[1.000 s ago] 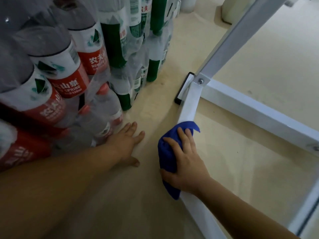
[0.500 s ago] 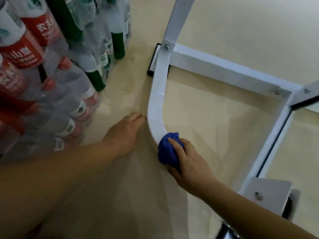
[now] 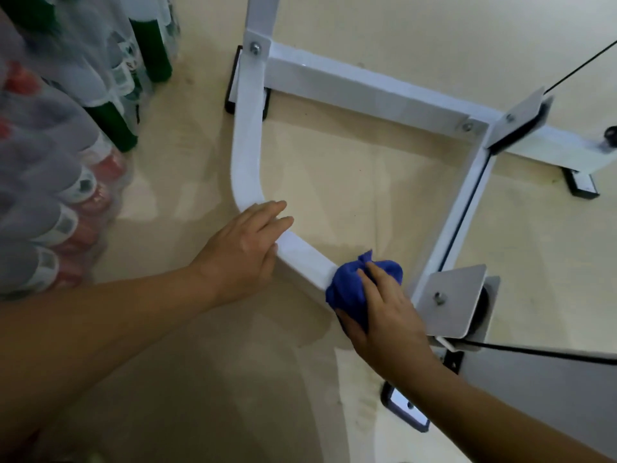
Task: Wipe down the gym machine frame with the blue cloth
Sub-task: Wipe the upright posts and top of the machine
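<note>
Left hand (image 3: 243, 252) is laid flat on the bend of the white metal tube frame (image 3: 247, 155); the bunched blue cloth (image 3: 349, 290) is gripped by the right hand (image 3: 390, 322) against the tube. Soft and light, it is judged best held wadded.

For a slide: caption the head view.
Right hand presses bunched blue cloth onto curved white metal frame; left hand rests on it.

- Cloth (image 3: 350, 290), near right: deep, plain blue.
- Gym machine frame (image 3: 247, 155): glossy white all over, with silver bolts (image 3: 255, 47) at its joints.
- Foot pads (image 3: 230, 98) under the frame's corners: black.
- Cable (image 3: 534, 351), near right: thin and black.
- Pulley plates (image 3: 450, 302): plain pale grey.
- Floor (image 3: 367, 182): pale beige, faintly mottled.
- Bottles (image 3: 112, 123), far left: dark green and red bands, white labels.
</note>
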`<state>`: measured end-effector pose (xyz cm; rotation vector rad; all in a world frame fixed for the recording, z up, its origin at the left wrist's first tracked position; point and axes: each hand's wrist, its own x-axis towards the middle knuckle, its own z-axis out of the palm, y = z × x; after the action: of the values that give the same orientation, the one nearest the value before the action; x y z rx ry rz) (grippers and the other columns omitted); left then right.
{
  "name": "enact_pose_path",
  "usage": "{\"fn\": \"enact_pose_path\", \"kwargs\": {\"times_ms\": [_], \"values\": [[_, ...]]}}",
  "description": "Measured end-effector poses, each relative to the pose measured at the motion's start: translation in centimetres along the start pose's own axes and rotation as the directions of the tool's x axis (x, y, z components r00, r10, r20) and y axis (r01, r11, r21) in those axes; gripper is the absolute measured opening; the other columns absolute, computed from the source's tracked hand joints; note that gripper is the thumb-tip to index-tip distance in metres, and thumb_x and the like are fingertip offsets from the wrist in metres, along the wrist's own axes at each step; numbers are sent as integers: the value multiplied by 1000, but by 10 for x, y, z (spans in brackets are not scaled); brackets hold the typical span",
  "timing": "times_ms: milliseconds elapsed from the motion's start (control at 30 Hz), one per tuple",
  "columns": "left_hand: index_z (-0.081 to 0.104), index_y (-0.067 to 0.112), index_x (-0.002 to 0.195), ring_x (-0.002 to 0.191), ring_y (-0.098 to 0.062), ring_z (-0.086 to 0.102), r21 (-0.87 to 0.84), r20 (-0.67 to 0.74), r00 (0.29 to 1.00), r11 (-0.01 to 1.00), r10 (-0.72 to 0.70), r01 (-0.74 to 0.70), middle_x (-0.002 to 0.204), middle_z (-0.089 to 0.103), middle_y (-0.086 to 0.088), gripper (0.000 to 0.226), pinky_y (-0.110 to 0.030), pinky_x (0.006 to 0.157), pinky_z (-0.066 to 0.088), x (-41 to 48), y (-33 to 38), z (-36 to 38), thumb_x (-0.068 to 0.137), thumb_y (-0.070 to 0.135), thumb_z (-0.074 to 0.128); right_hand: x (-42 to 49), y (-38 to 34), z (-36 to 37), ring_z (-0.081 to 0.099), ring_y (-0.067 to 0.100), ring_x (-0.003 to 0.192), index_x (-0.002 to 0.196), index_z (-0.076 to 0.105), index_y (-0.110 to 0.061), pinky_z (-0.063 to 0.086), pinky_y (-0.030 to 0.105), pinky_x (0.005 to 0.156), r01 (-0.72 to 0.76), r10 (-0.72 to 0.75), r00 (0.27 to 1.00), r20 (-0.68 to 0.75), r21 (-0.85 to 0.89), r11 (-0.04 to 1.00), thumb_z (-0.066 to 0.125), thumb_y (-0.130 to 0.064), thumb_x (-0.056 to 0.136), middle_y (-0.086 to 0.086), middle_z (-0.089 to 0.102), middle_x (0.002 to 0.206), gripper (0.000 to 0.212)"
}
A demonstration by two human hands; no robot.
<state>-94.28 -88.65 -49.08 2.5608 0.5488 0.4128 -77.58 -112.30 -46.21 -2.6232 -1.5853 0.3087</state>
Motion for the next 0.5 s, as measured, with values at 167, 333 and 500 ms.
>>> {"fn": "enact_pose_path", "kwargs": {"times_ms": [167, 333, 500], "values": [[53, 6, 144, 146, -28, 37, 4, 23, 997, 997, -80, 80, 159, 38, -12, 50, -45, 121, 32, -4, -12, -10, 97, 21, 50, 11, -29, 14, 50, 32, 132, 152, 37, -7, 41, 49, 114, 18, -22, 998, -53, -87, 996, 64, -51, 93, 12, 52, 145, 79], [48, 9, 148, 148, -27, 33, -63, -53, 962, 962, -269, 266, 163, 31, -10, 50, -40, 119, 32, 0, -26, -29, 99, 15, 52, 75, -91, 30, 43, 44, 139, 155, 30, -2, 37, 56, 115, 194, -202, 978, -50, -130, 972, 66, -39, 91, 26, 38, 155, 82], [47, 8, 148, 147, -27, 34, -82, -77, 917, 919, -392, 386, 163, 31, -11, 53, -42, 118, 35, -1, -47, -45, 96, 9, 55, 145, -125, 18, 32, 41, 148, 160, 20, -7, 35, 50, 118, 313, -312, 949, 42, -24, 950, 59, -43, 96, 23, 21, 166, 84]]}}
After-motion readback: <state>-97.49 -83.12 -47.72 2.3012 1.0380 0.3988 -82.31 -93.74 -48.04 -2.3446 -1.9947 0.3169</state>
